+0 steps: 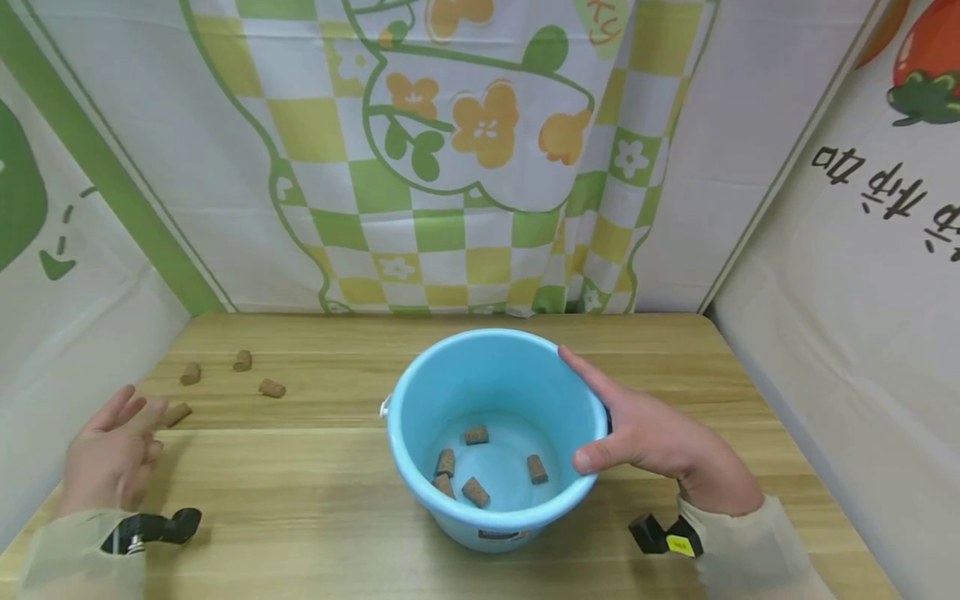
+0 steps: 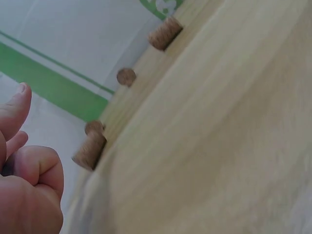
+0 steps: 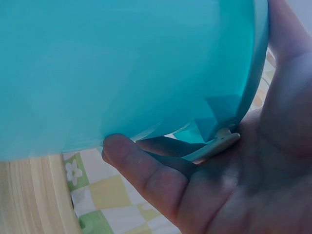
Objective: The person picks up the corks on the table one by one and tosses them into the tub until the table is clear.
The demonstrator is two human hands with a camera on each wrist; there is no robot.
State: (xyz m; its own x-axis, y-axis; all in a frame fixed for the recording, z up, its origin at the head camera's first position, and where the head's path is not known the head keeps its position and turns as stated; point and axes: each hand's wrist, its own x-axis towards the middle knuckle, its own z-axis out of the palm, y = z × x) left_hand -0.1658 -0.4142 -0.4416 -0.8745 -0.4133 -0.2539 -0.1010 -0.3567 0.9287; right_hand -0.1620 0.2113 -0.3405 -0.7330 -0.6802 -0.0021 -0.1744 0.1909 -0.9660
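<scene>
Light-blue bucket [image 1: 491, 383], stood upright on the wooden table [image 1: 300, 508], grasped at one side by the right hand [image 1: 652, 429]. Five corks [image 1: 475, 492] are contained; four loose corks [image 1: 272, 388] are left outside, near the left hand [image 1: 112, 454], seen loosely bent, apparently empty. Bucket label [image 1: 502, 534]: illegible. "ky" is printed on the curtain [image 1: 435, 233], Chinese characters [image 1: 894, 196] on the right wall [image 1: 832, 333].

head view bright, soft shadows; wrist views dimmer

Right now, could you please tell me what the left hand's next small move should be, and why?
I'd suggest pinching the brown cylindrical cork nearest the left hand, which appears to hold nothing; five similar corks already lie in the light-blue round plastic bucket, which the right hand grips.
</scene>
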